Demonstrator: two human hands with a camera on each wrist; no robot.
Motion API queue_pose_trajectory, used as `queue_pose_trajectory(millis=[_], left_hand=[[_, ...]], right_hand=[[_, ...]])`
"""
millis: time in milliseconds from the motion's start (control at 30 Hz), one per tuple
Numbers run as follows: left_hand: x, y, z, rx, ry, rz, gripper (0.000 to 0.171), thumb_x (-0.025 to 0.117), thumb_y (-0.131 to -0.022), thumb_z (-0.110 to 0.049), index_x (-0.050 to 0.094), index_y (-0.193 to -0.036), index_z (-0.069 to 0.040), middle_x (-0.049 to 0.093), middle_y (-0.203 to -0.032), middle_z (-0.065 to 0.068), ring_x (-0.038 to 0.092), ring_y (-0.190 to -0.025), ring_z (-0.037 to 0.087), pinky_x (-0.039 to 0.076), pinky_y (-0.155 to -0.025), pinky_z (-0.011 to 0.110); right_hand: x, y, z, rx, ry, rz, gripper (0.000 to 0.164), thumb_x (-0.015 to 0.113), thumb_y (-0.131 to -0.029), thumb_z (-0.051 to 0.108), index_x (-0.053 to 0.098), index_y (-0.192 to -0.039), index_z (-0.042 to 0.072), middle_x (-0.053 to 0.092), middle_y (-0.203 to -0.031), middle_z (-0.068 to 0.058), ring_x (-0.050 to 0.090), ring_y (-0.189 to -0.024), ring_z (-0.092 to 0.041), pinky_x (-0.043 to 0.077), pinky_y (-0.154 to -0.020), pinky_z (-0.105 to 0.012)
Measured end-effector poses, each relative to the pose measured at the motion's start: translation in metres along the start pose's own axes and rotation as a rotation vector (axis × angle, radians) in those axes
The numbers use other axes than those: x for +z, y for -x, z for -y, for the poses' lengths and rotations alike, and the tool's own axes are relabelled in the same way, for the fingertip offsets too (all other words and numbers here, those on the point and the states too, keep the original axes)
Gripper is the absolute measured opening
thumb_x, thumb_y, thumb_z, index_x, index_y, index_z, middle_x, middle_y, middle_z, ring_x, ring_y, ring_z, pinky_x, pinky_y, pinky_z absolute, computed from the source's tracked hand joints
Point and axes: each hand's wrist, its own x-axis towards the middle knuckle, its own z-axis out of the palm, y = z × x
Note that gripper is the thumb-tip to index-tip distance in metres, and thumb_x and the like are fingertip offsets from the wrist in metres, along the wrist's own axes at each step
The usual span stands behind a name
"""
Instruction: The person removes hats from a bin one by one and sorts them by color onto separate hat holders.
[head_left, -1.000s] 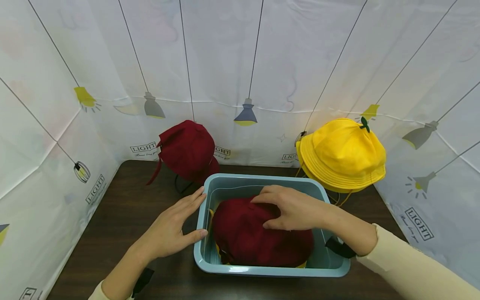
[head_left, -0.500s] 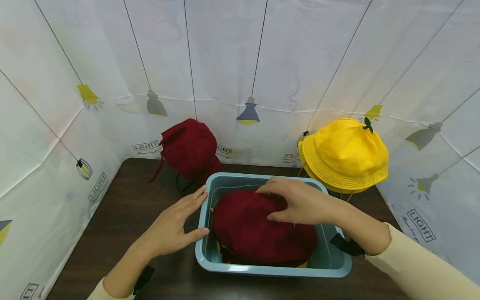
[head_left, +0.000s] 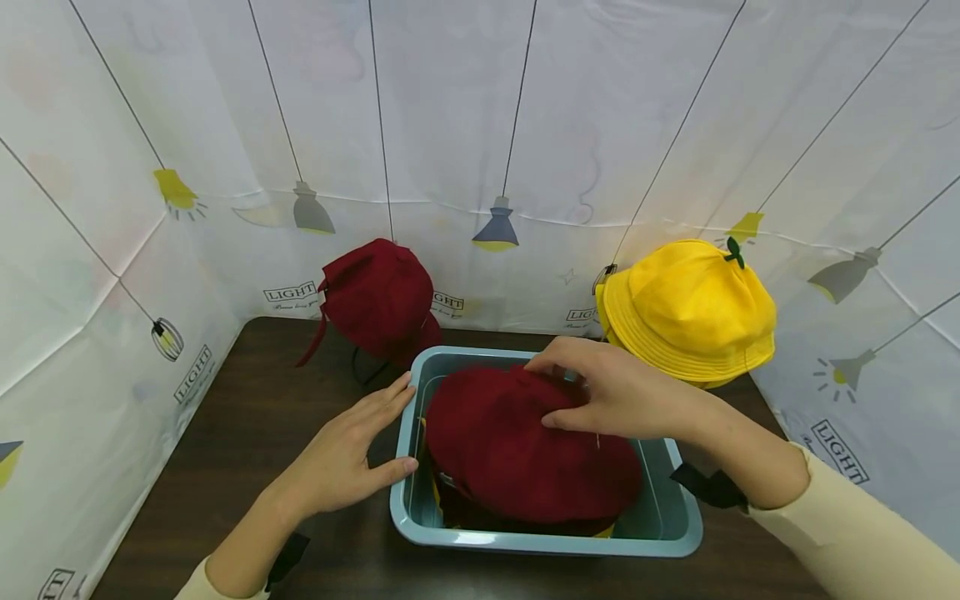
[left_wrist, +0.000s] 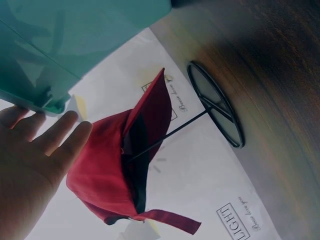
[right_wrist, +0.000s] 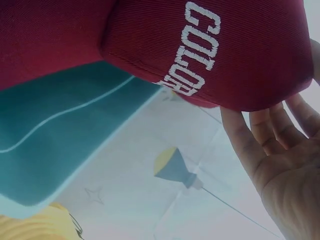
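In the head view, my right hand [head_left: 622, 387] grips a dark red baseball cap [head_left: 517, 467] by its crown, over the light blue plastic bin [head_left: 540, 543]. White stitched letters, beginning "COLO", show on the cap's front [right_wrist: 240, 60] in the right wrist view, with my fingers curled at the crown's edge. My left hand [head_left: 337, 458] rests its straight fingertips and thumb against the bin's left rim. Bits of yellow [head_left: 606, 531] peek out below the cap inside the bin; what they belong to is mostly hidden.
Behind the bin, another dark red cap [head_left: 378, 296] hangs on a black wire stand [left_wrist: 220, 107] at the left. A yellow bucket hat [head_left: 690, 308] with a green sprout sits at the back right. White printed sheeting [head_left: 450, 100] encloses the dark wooden table [head_left: 262, 417].
My right hand has risen and shifted slightly right, raising the dark red cap a little in the bin. The left hand stays at the rim.
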Motion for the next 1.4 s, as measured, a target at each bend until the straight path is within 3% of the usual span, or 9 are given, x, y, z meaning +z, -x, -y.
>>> queue_pose_trajectory(millis=[367, 633, 800, 1033, 1400], left_hand=[[-0.001, -0.002, 0.001, 0.017, -0.003, -0.003, 0.084, 0.067, -0.098, -0.051, 0.033, -0.166, -0.016, 0.025, -0.173, -0.002, 0.035, -0.154, 0.023, 0.041, -0.115, 0.058], [-0.001, -0.003, 0.001, 0.017, 0.000, 0.002, 0.083, 0.066, -0.099, -0.051, 0.032, -0.166, -0.016, 0.024, -0.173, -0.002, 0.035, -0.154, 0.024, 0.041, -0.115, 0.059], [-0.001, -0.002, 0.001, 0.014, 0.003, 0.001, 0.083, 0.066, -0.099, -0.051, 0.032, -0.166, -0.017, 0.022, -0.173, -0.004, 0.035, -0.154, 0.024, 0.041, -0.115, 0.059], [-0.002, 0.000, 0.000, -0.002, 0.009, 0.007, 0.084, 0.066, -0.098, -0.052, 0.031, -0.166, -0.017, 0.022, -0.174, -0.004, 0.035, -0.154, 0.025, 0.040, -0.115, 0.060], [0.000, 0.001, 0.000, -0.008, 0.010, 0.009, 0.083, 0.066, -0.099, -0.053, 0.033, -0.166, -0.017, 0.023, -0.173, -0.005, 0.036, -0.153, 0.024, 0.041, -0.115, 0.059]], right_hand=[[-0.019, -0.001, 0.006, -0.081, -0.013, -0.068, 0.048, 0.089, -0.085, 0.015, 0.068, -0.128, 0.018, 0.064, -0.109, 0.015, 0.059, -0.095, -0.008, 0.056, -0.069, -0.028], [-0.034, 0.000, 0.010, -0.109, 0.044, -0.107, 0.048, 0.090, -0.084, 0.013, 0.069, -0.128, 0.016, 0.065, -0.111, 0.015, 0.059, -0.093, -0.006, 0.055, -0.074, -0.026], [-0.042, -0.002, 0.010, -0.161, 0.058, -0.147, 0.049, 0.090, -0.083, 0.009, 0.069, -0.127, 0.017, 0.066, -0.109, 0.015, 0.058, -0.090, -0.006, 0.055, -0.068, -0.027], [-0.052, -0.007, 0.017, -0.211, 0.084, -0.196, 0.051, 0.091, -0.079, 0.006, 0.070, -0.125, 0.014, 0.068, -0.109, 0.013, 0.059, -0.092, -0.006, 0.056, -0.073, -0.024], [-0.069, -0.014, 0.028, -0.251, 0.150, -0.267, 0.050, 0.091, -0.078, 0.002, 0.072, -0.123, 0.011, 0.069, -0.109, 0.011, 0.061, -0.092, -0.005, 0.055, -0.072, -0.019]])
